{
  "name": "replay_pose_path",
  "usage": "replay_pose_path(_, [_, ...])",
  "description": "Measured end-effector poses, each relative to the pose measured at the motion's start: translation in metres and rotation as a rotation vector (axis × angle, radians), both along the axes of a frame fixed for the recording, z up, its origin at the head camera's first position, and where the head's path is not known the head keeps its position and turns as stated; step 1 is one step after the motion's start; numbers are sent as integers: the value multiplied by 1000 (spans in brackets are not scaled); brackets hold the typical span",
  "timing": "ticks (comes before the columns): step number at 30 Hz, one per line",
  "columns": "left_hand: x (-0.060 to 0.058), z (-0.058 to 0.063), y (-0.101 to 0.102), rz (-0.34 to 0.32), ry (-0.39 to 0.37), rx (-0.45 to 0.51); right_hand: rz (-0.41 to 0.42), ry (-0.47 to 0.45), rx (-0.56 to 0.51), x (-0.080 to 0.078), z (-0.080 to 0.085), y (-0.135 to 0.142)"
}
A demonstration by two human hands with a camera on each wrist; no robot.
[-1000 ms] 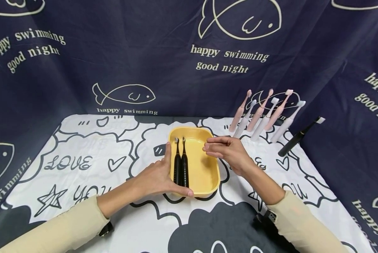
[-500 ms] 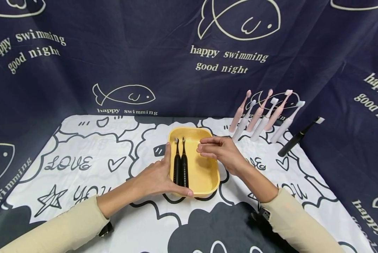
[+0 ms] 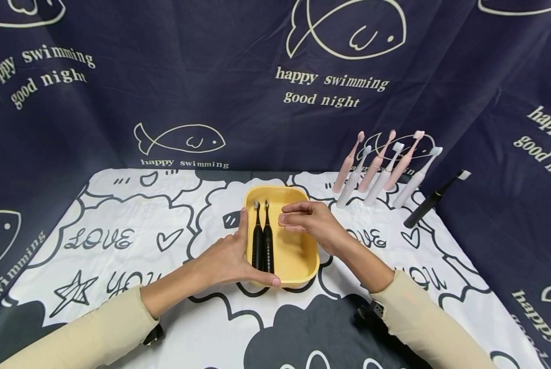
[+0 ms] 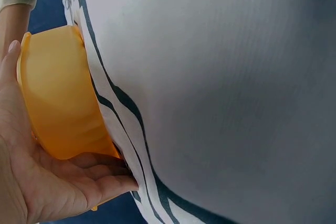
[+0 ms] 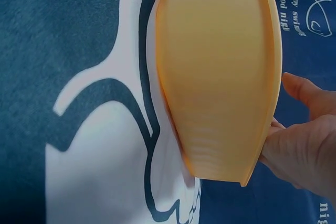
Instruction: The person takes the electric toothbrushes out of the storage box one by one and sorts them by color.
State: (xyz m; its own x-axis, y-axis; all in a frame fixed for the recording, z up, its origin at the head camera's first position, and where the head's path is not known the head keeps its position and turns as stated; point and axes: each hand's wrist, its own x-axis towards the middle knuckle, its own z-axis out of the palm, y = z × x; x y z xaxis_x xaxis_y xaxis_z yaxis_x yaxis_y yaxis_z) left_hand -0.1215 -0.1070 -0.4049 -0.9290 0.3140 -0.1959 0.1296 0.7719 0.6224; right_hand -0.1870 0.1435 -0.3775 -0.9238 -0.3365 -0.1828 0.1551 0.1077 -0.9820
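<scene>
A yellow tray stands on the patterned cloth in the head view. Two black electric toothbrushes lie side by side along its left, heads pointing away. My left hand holds the tray's left side, with the thumb across the near rim and fingers along the outer wall, as the left wrist view also shows on the tray wall. Over the tray's right half hovers my right hand, fingers reaching left and nothing visible in them. In the right wrist view that hand is partly behind the tray.
At the back right stand several upright electric toothbrushes: pink ones, white ones and a black one. A dark blue fish-print curtain hangs behind the table cloth.
My right hand has moved left, from the tray's right rim to above its inside. The left hand, the tray and the toothbrushes stay where they were.
</scene>
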Motion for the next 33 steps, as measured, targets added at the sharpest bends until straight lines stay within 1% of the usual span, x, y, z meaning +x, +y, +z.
replay_pose_path(9, [0,-2,0,1,-5,-11,18,-18,38,-4,-3,-6])
replay_pose_path(21, [0,-1,0,0,-2,-10,24,-27,71,-7,-2,-16])
replay_pose_path(33, [0,-1,0,-11,-3,14,31,-48,179,-13,-3,-23])
